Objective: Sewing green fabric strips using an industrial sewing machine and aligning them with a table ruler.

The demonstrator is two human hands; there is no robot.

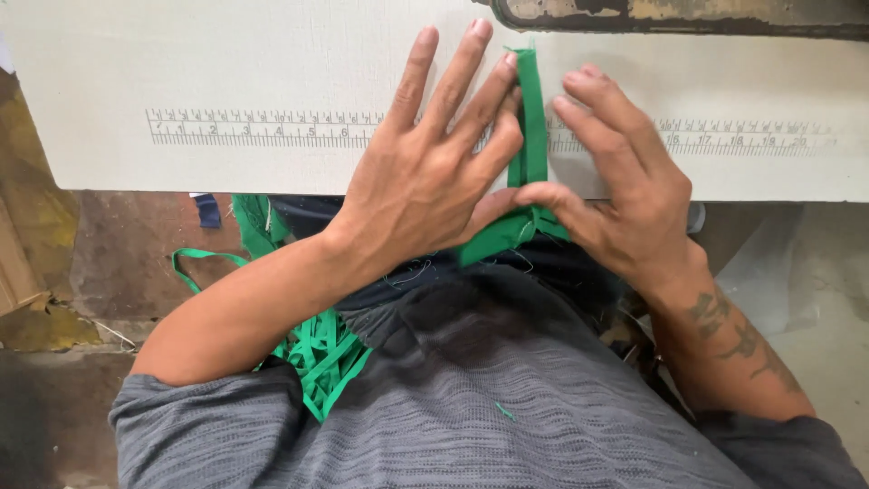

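Note:
A narrow green fabric strip (532, 127) lies lengthwise on the white work table (226, 63), running from the near edge toward the far side. My left hand (434, 172) rests flat on the table with fingers spread, its fingertips pressing the strip's left edge. My right hand (615, 172) sits on the strip's right side, thumb and forefinger pinching the folded green fabric at the table's edge. A printed ruler scale (262, 129) runs across the table under both hands.
A heap of loose green strips (321, 349) hangs on my lap below my left forearm, with a loop (195, 263) trailing left. A dark machine base (679, 14) sits at the far right. The floor with brown cardboard (27, 272) lies to the left.

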